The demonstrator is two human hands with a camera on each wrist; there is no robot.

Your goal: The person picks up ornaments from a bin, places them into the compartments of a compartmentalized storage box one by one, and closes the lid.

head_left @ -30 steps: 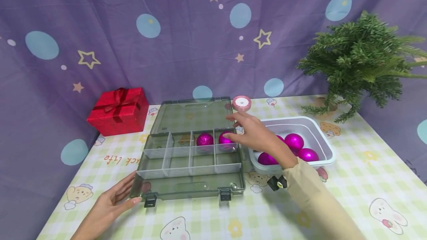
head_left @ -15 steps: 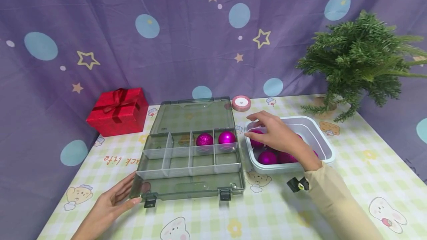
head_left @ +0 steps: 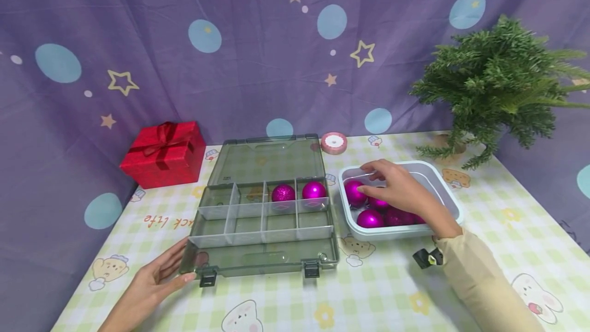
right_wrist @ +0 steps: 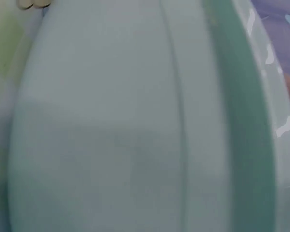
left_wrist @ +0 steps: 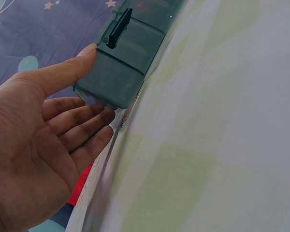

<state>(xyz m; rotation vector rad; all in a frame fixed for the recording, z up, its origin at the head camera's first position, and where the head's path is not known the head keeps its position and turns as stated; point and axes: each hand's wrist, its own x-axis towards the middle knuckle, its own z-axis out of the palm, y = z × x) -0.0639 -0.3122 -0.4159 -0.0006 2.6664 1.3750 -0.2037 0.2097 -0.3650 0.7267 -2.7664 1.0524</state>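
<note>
A translucent grey-green compartment box (head_left: 260, 250) lies with its lid opened back. Two magenta bauble balls sit in its back row: a glittery ball (head_left: 283, 195) and a shiny ball (head_left: 314, 191). My left hand (head_left: 149, 281) holds the box's front left corner, thumb at the front and fingers along the side. In the left wrist view, the left hand (left_wrist: 48, 130) has its fingertips against that corner. My right hand (head_left: 398, 188) is over the pale blue tub (head_left: 444, 188), fingers spread, thumb tip overlapping a shiny magenta ball (head_left: 354, 194). The tub's wall (right_wrist: 111, 121) fills the right wrist view.
More magenta balls (head_left: 370, 218) lie in the tub, partly hidden by the right hand. A ribbon spool (head_left: 334, 142) is behind the box's right side. A red gift box (head_left: 166, 155) stands at left, a small artificial tree (head_left: 498, 81) at back right.
My right hand has moved right from the shiny ball in the box's back right compartment, without it, to over the tub. The left hand has stayed at the box corner.
</note>
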